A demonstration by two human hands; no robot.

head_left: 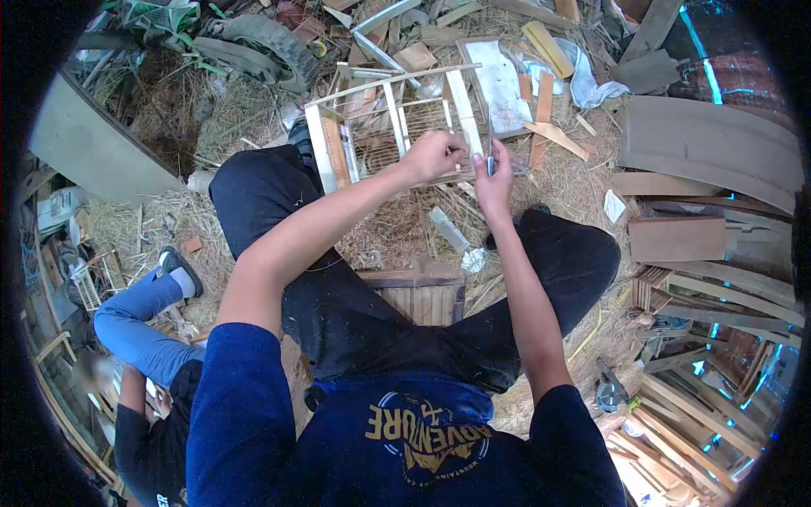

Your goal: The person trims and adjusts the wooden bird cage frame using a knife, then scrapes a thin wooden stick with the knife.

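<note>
A small cage [462, 110] of pale wooden bars and thin, closely spaced rods stands tilted between my knees. My left hand [435, 157] is over its near side, fingers curled into a pinch; what they hold, if anything, is too small to make out. Close beside it, at the cage's right corner, my right hand [493, 179] is closed around a slim grey tool [491, 166]. A thin length points away from that hand along the cage's edge; the tool's exact kind is unclear.
A wooden slatted piece [422, 302] lies between my legs. Wood offcuts [557, 139], a white board [504, 89] and a tyre [274, 51] lie on the straw-covered ground. Another person [148, 317] sits at left. Stacked planks [701, 291] line the right.
</note>
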